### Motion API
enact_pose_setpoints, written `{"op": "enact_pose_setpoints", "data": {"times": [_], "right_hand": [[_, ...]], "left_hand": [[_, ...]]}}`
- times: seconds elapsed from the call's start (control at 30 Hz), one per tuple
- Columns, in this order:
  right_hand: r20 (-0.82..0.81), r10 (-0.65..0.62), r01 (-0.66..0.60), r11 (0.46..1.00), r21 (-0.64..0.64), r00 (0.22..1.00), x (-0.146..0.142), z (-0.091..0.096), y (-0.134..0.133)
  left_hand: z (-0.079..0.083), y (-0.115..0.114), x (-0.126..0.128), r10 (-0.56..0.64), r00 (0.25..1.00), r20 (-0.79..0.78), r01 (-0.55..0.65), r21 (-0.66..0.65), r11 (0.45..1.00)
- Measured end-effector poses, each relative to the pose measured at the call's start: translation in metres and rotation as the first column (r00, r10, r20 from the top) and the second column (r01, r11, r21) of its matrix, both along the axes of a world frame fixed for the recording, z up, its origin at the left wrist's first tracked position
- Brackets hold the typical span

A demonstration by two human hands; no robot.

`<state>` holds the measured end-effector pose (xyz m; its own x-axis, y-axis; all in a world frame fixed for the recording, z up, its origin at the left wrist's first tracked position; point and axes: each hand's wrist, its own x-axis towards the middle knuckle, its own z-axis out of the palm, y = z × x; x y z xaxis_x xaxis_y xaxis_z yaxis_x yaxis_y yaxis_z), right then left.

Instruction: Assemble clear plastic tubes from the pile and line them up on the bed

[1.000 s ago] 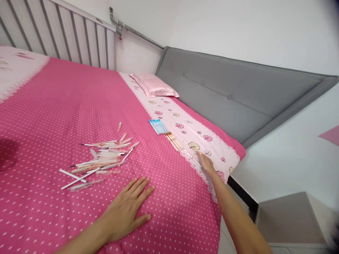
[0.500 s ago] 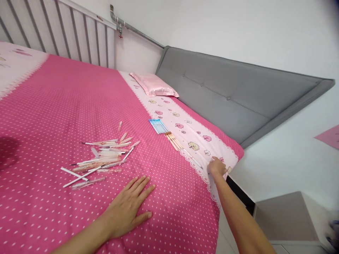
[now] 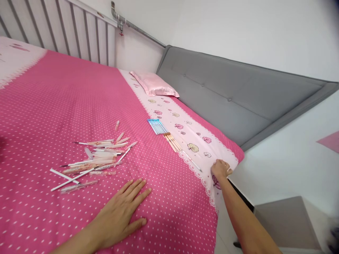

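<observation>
My left hand [image 3: 124, 210] lies flat on the pink dotted bedsheet [image 3: 169, 211], fingers spread and nothing in it. To its upper left is a loose pile of pens and pen parts [image 3: 97, 160], with white refills, clear barrels and caps. At the bed's right edge my right hand [image 3: 221, 169] is closed on the bedsheet's pale border; its fingertips are partly hidden. Left of that hand, one clear pen with a white refill [image 3: 192, 162] lies in line with a row of peach pens [image 3: 173, 143] and a row of blue pens [image 3: 158, 126].
A pink satin pillow [image 3: 156, 84] rests near the grey padded headboard [image 3: 212, 81]. A slatted rail [image 3: 76, 31] borders the far side. Beyond the bed's right edge stands a grey cabinet [image 3: 286, 218] on the floor.
My right hand has shifted slightly right and closed, and the sheet's border beside it has moved, showing a tree print near the wrist. My left hand stays flat on the sheet.
</observation>
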<state>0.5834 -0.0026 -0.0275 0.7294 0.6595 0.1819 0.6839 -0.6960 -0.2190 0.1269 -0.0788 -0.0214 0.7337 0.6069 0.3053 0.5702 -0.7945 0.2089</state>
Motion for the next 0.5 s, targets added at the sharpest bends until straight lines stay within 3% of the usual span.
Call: {"op": "enact_pose_setpoints", "data": {"times": [0.17, 0.3, 0.4, 0.5], "right_hand": [[-0.01, -0.06, 0.06, 0.998, 0.005, 0.998, -0.011, -0.003, 0.002], [-0.06, -0.053, 0.056, 0.998, 0.036, 0.997, -0.018, 0.006, 0.004], [-0.096, 0.165, -0.157, 0.984, 0.083, 0.982, -0.03, 0.016, 0.011], [-0.214, 0.442, -0.433, 0.897, 0.091, 0.871, -0.046, 0.019, 0.023]], "left_hand": [[0.0, 0.0, 0.001, 0.013, 0.997, -0.077, -0.012, 0.013, 1.0], [0.0, 0.001, 0.001, 0.014, 0.998, -0.067, -0.014, 0.013, 1.0], [-0.001, 0.001, 0.001, 0.014, 0.998, -0.061, -0.013, 0.019, 1.0], [-0.001, 0.0, 0.001, 0.016, 0.997, -0.076, -0.014, 0.031, 0.999]]}}
